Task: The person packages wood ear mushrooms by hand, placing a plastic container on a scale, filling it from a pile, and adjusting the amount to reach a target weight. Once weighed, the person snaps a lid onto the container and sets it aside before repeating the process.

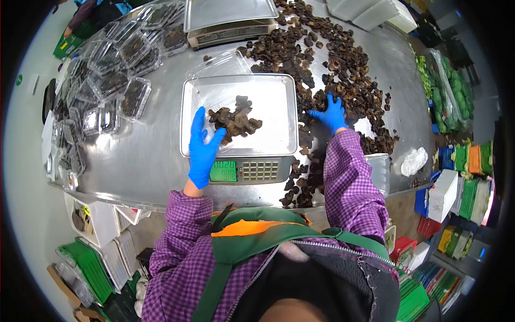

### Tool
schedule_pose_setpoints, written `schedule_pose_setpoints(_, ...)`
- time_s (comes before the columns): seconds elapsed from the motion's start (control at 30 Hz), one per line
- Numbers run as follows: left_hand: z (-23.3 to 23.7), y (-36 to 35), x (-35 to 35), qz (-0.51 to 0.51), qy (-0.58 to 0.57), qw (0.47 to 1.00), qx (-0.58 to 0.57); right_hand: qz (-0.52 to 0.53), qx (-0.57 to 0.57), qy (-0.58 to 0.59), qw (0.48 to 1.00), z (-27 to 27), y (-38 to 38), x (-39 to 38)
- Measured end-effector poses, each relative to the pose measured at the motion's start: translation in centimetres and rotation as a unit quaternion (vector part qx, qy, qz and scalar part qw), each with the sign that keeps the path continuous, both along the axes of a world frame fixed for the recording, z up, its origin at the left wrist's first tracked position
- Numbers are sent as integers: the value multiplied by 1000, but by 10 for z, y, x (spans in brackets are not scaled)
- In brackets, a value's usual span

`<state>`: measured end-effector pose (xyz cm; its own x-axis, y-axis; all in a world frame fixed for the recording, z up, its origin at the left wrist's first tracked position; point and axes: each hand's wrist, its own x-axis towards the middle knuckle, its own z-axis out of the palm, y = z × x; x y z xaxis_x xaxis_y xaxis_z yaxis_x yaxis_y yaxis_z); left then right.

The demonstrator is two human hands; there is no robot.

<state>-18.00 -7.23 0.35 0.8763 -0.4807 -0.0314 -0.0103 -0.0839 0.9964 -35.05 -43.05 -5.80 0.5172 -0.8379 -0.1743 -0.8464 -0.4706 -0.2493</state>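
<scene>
Dark brown wood ear mushrooms (234,122) lie in a small heap on the scale's metal tray (276,115), in what looks like a clear clamshell box whose lid (225,64) stands raised at the back. Beside the heap, over the tray's left side, is my left hand (202,153) in a blue glove, thumb apart from the fingers. My right hand (332,114), also gloved in blue, reaches with spread fingers onto the loose mushrooms (351,70) right of the scale. Below the tray, a green display (222,170) is lit.
Filled clear boxes (110,83) are piled on the left of the metal table (161,139). A second scale (230,32) stands at the back. White trays (359,11) sit at the back right, and a crumpled white plastic bag (414,162) lies at the right edge.
</scene>
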Motion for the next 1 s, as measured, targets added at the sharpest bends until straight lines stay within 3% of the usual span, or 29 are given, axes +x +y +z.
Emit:
schedule_pose_setpoints(0.07, 2, -5, -10, -45, -111, 991, 54, 58, -16, 34, 998, -9, 9, 2)
schedule_pose_setpoints(0.1, -3, -7, -11, -50, -169, 982, 73, 98, 38, -65, 992, -26, 1, -2)
schedule_pose_setpoints(0.2, -2, -13, -15, -60, -172, 982, 48, 133, 121, -66, 982, -39, 3, 2)
schedule_pose_setpoints(0.27, -8, -9, -9, -58, -154, 986, 25, 127, 65, -129, 981, -35, 6, -7)
schedule_pose_setpoints(0.33, -8, -3, -4, -67, -148, 987, 13, 70, 157, -151, 973, 13, 13, -5)
schedule_pose_setpoints(0.4, -4, 2, -4, -62, -159, 985, 25, 84, 128, -202, 967, 13, 9, -10)
schedule_pose_setpoints(0.5, 7, 0, -4, -66, -184, 980, 35, 94, 178, -275, 940, 82, 44, 7)
schedule_pose_setpoints(0.57, 10, -6, -4, -72, -197, 977, 33, 176, 225, -406, 868, 105, 72, 25)
schedule_pose_setpoints(0.7, 17, -20, -2, -89, -238, 967, 21, 328, 123, -419, 838, 129, 129, 75)
schedule_pose_setpoints(0.73, 18, -23, -2, -93, -253, 963, 15, 338, 168, -387, 841, 130, 143, 84)
schedule_pose_setpoints(0.8, 16, -27, -1, -80, -279, 957, 26, 400, 78, -293, 865, 114, 159, 99)
schedule_pose_setpoints(0.87, 10, -25, 1, -66, -303, 950, 37, 404, 72, -262, 874, 108, 165, 100)
schedule_pose_setpoints(0.93, 2, -21, 5, -80, -341, 929, 123, 408, 66, -229, 882, 108, 162, 101)
schedule_pose_setpoints(1.0, -1, -16, 4, -56, -336, 933, 118, 359, 194, -360, 839, 112, 145, 91)
